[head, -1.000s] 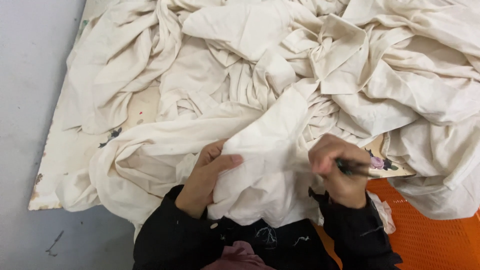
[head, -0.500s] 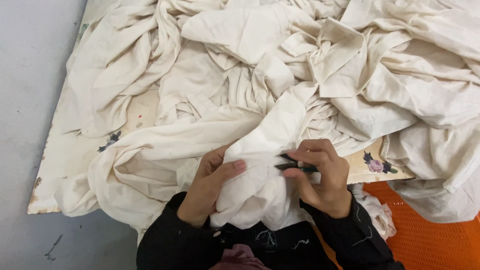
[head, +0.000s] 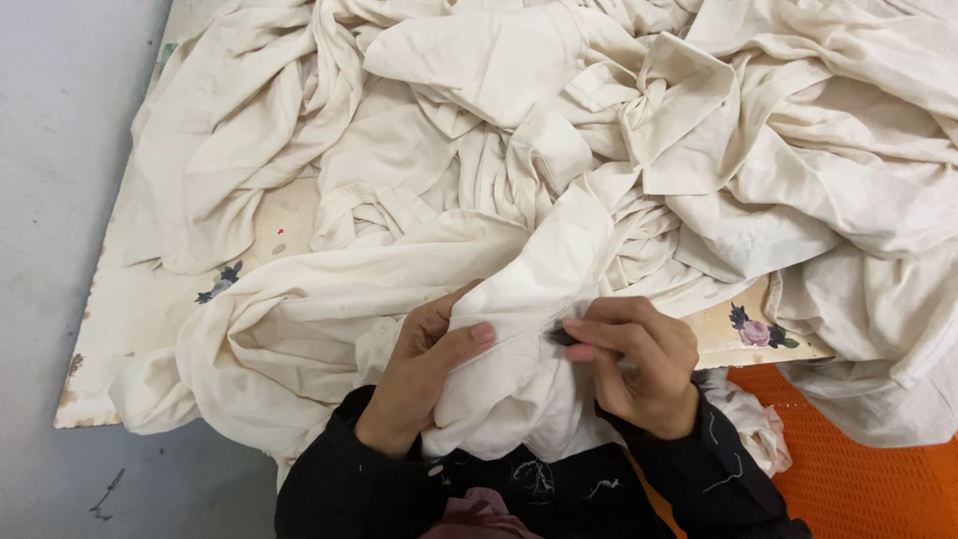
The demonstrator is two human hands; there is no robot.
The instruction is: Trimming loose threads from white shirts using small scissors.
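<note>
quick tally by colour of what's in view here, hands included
cream cloth pile: 1
cream board with flower prints: 1
orange mesh surface: 1
dark small tool: 1
hands: 2, left hand and right hand
total: 6

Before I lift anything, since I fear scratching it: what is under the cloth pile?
A pale board with flower prints shows at the left edge and beside the right hand. An orange mesh lies lower right. The rest beneath the cloth pile is covered.
</note>
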